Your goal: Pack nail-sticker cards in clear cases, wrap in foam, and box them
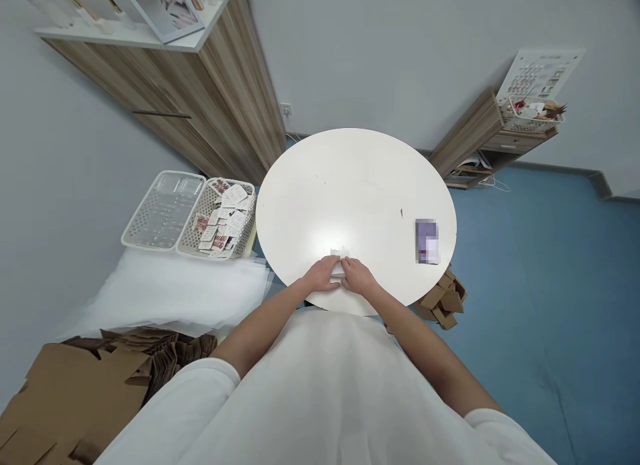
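My left hand [321, 275] and my right hand [358, 276] meet at the near edge of a round white table [350, 178]. Between them is a small white item [339, 270], pale and partly covered by my fingers. It looks like a wrapped packet, though its exact kind is too small to tell. Both hands are closed about it, the left on its left side and the right on its right, with fingertips close together on top. Toward the table's right edge lies a blurred purple item [427, 240].
At left stand a white basket of printed cards [223, 218] and another holding clear plastic pieces [165, 208]. White sheets [200, 288] and flat brown cardboard [90, 391] are stacked below. Folded brown boxes [443, 299] sit beside the table at right. A wooden cabinet [235, 85] stands behind.
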`<state>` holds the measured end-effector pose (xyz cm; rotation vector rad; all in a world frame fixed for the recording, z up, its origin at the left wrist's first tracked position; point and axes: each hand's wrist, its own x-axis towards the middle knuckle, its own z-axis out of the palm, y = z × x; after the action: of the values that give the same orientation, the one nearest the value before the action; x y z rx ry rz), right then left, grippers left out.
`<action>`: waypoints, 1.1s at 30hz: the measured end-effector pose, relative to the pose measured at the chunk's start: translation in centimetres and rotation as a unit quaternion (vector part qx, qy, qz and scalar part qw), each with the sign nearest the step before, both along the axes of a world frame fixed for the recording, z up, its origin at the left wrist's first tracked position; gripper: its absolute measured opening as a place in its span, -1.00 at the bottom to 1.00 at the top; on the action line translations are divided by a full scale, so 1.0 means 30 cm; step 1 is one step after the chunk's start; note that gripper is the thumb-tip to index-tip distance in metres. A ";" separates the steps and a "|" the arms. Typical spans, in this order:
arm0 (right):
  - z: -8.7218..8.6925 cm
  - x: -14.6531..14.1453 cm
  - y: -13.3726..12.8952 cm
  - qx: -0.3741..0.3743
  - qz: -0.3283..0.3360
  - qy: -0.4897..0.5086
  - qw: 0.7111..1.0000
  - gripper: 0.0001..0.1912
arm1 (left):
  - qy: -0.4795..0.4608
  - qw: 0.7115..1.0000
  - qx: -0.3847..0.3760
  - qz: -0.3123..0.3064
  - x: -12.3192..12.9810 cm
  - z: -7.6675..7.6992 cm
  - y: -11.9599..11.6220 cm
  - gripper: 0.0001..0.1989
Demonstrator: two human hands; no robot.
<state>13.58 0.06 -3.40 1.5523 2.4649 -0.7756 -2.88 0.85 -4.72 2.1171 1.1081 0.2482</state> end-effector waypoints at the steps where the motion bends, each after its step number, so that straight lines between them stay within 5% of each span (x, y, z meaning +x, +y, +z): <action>1: 0.004 0.005 -0.013 -0.009 0.003 0.005 1.000 -0.54 | -0.003 1.000 -0.006 0.005 0.000 -0.007 -0.014 -0.49; 6: 0.014 0.039 -0.040 -0.077 0.000 0.049 0.996 -0.69 | -0.045 0.997 -0.059 0.037 0.008 -0.043 -0.072 -0.72; 13: -0.003 0.063 0.090 -0.127 -0.081 0.097 0.984 -0.78 | -0.023 0.980 -0.097 0.172 0.035 -0.055 -0.026 -0.79; 21: -0.058 0.067 0.060 -0.047 -0.270 0.149 0.950 -0.33 | -0.023 0.936 -0.134 0.324 0.090 -0.066 0.009 -0.65; 27: -0.067 0.095 -0.068 -0.160 -0.423 0.261 0.853 -0.34 | 0.009 0.913 -0.141 0.382 0.102 -0.077 0.015 -0.60; 33: -0.062 0.110 -0.080 -0.267 -0.485 0.385 0.738 -0.47 | 0.004 0.854 -0.197 0.482 0.099 -0.075 -0.007 -0.55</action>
<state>16.88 -2.33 -5.26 2.4949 1.1681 -2.4041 0.08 0.64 -6.98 1.0596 1.9633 0.4211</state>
